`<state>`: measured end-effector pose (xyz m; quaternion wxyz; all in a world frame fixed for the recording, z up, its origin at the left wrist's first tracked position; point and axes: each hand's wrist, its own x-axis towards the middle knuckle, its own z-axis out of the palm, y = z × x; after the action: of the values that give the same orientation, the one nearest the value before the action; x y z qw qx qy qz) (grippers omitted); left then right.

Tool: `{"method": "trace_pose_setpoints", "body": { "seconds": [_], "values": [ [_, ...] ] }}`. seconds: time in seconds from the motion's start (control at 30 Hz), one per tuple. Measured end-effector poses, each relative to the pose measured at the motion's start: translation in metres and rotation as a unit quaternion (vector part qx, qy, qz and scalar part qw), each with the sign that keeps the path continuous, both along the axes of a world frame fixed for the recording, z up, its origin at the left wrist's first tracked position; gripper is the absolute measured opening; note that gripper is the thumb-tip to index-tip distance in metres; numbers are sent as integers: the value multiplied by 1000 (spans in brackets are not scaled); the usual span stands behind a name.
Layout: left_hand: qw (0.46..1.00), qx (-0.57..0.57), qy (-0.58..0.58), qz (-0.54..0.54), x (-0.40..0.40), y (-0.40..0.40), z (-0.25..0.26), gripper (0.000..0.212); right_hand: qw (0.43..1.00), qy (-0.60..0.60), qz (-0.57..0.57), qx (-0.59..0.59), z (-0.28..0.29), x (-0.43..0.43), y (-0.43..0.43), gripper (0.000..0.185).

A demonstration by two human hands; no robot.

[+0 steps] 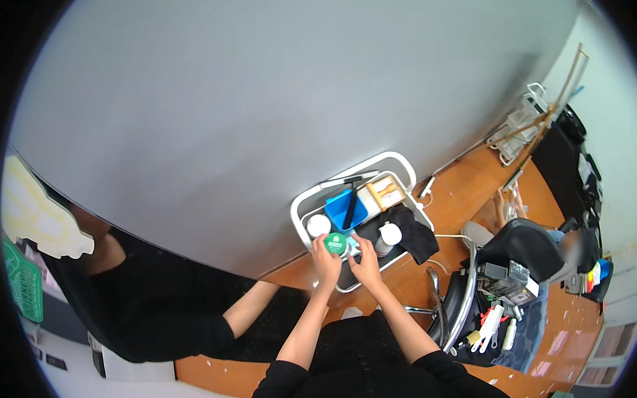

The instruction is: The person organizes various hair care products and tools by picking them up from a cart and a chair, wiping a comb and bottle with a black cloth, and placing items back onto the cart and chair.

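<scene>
My left hand (327,265) grips a round container with a green lid (336,243) that bears writing, above a white-framed trolley tray (348,289). My right hand (367,265) is at the container's right side, thumb and forefinger apart. Whether it grips the container or a small pale thing beside it, I cannot tell. Behind my left hand stands a white round tub (318,225). A blue bin (338,204) has a black-handled tool (352,205) across it, next to a wide wooden-handled brush (382,194). To the right are a white-topped bottle (389,238) and black cloth (417,240).
A large grey panel (294,94) rises behind the trolley. At right, another person's hands (508,203) are near a wooden-framed piece (547,117). A chair (459,304) holds boxes (511,282) and tools. At left, a black-sleeved arm (254,309) shows, possibly reflected.
</scene>
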<state>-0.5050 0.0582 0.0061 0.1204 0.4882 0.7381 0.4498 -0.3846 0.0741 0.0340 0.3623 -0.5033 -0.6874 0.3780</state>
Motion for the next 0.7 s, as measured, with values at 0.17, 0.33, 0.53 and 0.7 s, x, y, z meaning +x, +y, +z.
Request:
{"method": "trace_pose_setpoints", "body": {
  "seconds": [0.17, 0.33, 0.53, 0.7],
  "values": [
    [983, 107, -114, -93, 46, 21, 68, 40, 996, 81, -39, 29, 52, 35, -3, 56],
    [941, 132, -170, -263, 125, 36, 119, 31, 977, 146, -136, 76, 104, 102, -15, 49],
    [876, 82, -209, -427, 235, 13, 129, 22, 942, 114, -310, 59, 103, 212, -73, 44],
    [815, 10, -258, -519, 328, -19, 123, 21, 896, 108, -429, 33, 94, 295, -130, 42]
  ]
}}
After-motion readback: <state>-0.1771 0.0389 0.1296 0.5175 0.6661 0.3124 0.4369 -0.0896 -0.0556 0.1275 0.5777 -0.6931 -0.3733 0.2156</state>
